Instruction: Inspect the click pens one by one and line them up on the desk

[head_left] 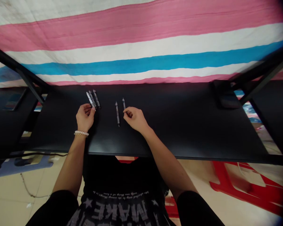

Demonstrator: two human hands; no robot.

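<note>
Several grey-and-black pens lie on a black table (169, 125). Three pens (93, 99) rest side by side at the left. My left hand (85, 117), with a bead bracelet on the wrist, pinches the near end of the leftmost of them. A single pen (117, 113) lies alone between my hands. My right hand (135, 118) is curled with its fingertips closed on the near end of another pen (124, 103), which points away from me.
A dark flat object (225, 95) sits at the table's far right corner. Black metal frame bars slant at both sides. A striped pink, white and blue cloth hangs behind. A red plastic stool (245, 185) stands on the floor to the right.
</note>
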